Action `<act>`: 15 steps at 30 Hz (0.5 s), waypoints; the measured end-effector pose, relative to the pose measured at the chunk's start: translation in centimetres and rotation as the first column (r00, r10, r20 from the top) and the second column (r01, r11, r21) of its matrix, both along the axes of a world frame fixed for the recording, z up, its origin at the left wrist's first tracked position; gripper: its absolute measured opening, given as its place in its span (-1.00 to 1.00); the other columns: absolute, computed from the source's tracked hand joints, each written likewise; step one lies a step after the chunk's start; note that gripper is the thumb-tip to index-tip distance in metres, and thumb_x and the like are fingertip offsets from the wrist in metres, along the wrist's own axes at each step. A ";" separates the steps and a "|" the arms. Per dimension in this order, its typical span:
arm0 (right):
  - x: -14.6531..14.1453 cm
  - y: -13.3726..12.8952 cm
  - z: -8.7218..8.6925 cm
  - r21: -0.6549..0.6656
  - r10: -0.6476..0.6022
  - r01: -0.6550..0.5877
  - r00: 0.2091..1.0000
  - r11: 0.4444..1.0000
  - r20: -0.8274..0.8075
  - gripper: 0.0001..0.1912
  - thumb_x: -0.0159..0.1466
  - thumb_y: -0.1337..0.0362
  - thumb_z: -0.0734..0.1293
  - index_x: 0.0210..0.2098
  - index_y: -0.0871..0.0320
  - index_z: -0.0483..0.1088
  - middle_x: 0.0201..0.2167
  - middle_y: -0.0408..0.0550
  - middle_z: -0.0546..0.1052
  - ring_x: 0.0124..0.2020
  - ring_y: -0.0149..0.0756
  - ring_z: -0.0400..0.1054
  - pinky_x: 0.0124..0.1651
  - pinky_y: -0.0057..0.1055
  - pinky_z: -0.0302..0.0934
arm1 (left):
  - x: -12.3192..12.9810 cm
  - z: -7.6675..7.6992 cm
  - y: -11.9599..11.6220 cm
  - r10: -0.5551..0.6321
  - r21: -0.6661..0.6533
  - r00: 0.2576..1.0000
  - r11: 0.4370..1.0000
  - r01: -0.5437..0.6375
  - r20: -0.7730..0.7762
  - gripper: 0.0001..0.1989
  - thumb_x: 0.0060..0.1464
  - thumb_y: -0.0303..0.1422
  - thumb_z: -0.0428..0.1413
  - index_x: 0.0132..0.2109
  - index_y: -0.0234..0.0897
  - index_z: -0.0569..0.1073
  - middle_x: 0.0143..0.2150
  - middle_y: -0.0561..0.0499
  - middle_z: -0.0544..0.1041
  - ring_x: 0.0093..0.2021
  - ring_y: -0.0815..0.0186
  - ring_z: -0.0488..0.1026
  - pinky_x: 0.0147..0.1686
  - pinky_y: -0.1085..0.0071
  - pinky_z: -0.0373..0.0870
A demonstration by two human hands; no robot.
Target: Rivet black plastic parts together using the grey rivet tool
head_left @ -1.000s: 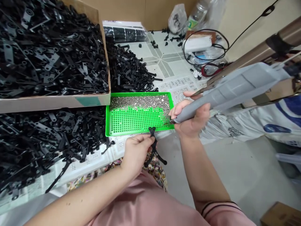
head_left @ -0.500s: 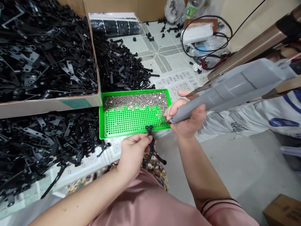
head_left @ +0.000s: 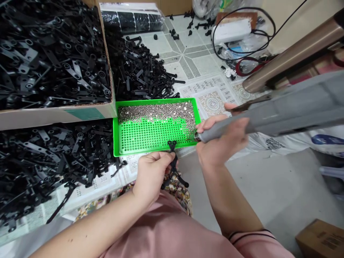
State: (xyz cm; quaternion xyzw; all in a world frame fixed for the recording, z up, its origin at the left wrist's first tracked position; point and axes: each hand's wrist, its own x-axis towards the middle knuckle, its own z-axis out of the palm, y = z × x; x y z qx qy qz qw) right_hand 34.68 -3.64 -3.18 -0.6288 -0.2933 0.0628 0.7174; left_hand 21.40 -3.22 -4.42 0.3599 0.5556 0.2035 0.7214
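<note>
My left hand [head_left: 153,168] is closed in a pinch on a black plastic bracket [head_left: 173,163] with crossing arms, at the front edge of the green tray. The bracket's two small round ends overlap the tray rim; its longer arms hang below my fingers. My right hand [head_left: 220,143] is wrapped round a long grey electric screwdriver [head_left: 258,120], its metal nose beside the tray's right corner. The tool body reaches far to the right and is partly blurred. In the green tray [head_left: 116,139], small shiny screws [head_left: 156,110] lie heaped along the back and right side, over a grid of holes.
A cardboard box [head_left: 67,116] full of black plastic parts stands at the left. Loose black parts [head_left: 145,71] are piled behind the tray, with more below the box. A brown metal tube [head_left: 292,53] and a black cable [head_left: 272,23] are at the right.
My right hand and the screwdriver have shifted right, and the tool's far end sits lower. My left hand keeps the bracket in nearly the same place. The view has shifted slightly.
</note>
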 end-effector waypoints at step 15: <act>-1.4 0.4 2.6 0.259 0.425 -0.392 0.901 0.883 -0.083 -0.71 0.27 -0.01 0.12 -0.25 0.00 0.34 -0.74 -0.22 0.28 -0.79 -0.31 0.15 -0.75 -0.34 0.15 | 0.0 0.3 0.0 -0.022 -0.028 1.000 0.999 0.022 -0.004 -0.75 -0.10 -0.29 0.19 -0.63 -0.31 0.42 -0.67 0.11 0.36 -0.66 0.49 0.08 -0.63 0.50 0.00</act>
